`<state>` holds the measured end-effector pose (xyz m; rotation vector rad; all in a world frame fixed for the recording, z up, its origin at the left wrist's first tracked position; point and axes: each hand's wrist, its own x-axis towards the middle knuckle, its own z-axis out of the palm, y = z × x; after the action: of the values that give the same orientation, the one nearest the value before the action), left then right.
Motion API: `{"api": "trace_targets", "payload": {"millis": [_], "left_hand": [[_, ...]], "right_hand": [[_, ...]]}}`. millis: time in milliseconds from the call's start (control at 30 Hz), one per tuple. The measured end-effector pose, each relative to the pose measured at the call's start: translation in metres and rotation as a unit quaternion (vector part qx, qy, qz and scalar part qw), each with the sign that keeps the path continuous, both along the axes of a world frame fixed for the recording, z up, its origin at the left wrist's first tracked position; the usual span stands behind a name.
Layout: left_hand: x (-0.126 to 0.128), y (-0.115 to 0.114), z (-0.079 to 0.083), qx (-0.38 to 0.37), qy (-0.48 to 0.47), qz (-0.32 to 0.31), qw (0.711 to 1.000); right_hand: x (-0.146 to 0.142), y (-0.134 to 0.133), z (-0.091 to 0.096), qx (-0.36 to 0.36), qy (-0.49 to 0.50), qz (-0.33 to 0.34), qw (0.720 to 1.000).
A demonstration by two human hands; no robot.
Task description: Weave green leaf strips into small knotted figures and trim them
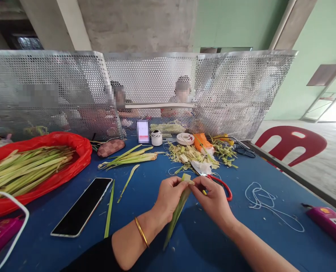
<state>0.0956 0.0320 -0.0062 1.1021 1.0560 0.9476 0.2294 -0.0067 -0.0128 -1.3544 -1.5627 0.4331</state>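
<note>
A long green leaf strip [177, 213] hangs down from my left hand [169, 196], its pale folded top sticking up between the fingers. My left hand is closed around it, with a gold bangle on the wrist. My right hand [210, 194] pinches the pale end at the top from the other side, its fingertips touching the left thumb. Just behind the right hand lie scissors with red handles [224, 187], partly hidden by it. A heap of leaf scraps [181, 153] lies beyond both hands.
Left stands a red plastic bag [84, 149] full of long leaves, near a dark phone [82, 207]. More leaves [136, 156] lie behind. White string [260, 198] sits at right by a purple box [328, 223]. A perforated metal screen [153, 71] closes the back; people sit beyond.
</note>
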Motion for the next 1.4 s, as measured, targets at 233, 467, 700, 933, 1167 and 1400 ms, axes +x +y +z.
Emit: {"api": "trace_targets", "payload": {"millis": [233,467,700,933,1167,1400], "left_hand": [[0.003,-0.002,0.001,-0.049,-0.055,0.023,0.997],[0.006,-0.003,0.003,-0.069,-0.076,0.038,0.994],[0.006,-0.002,0.001,-0.063,-0.077,0.054,0.994],[0.005,-0.003,0.001,-0.032,-0.046,0.018,0.998],[0.007,-0.006,0.001,-0.018,-0.040,0.045,0.998],[0.008,-0.005,0.003,-0.060,-0.062,0.057,0.995]], "right_hand": [[-0.003,0.000,0.000,0.019,0.000,-0.007,1.000],[-0.009,0.007,-0.009,-0.094,0.205,0.047,0.973],[-0.009,-0.001,-0.003,-0.009,0.014,0.000,1.000],[-0.006,0.000,-0.006,-0.024,0.063,-0.033,0.997],[-0.005,0.006,-0.012,-0.064,0.177,0.004,0.982],[-0.005,0.000,-0.007,-0.026,0.088,-0.007,0.996]]}}
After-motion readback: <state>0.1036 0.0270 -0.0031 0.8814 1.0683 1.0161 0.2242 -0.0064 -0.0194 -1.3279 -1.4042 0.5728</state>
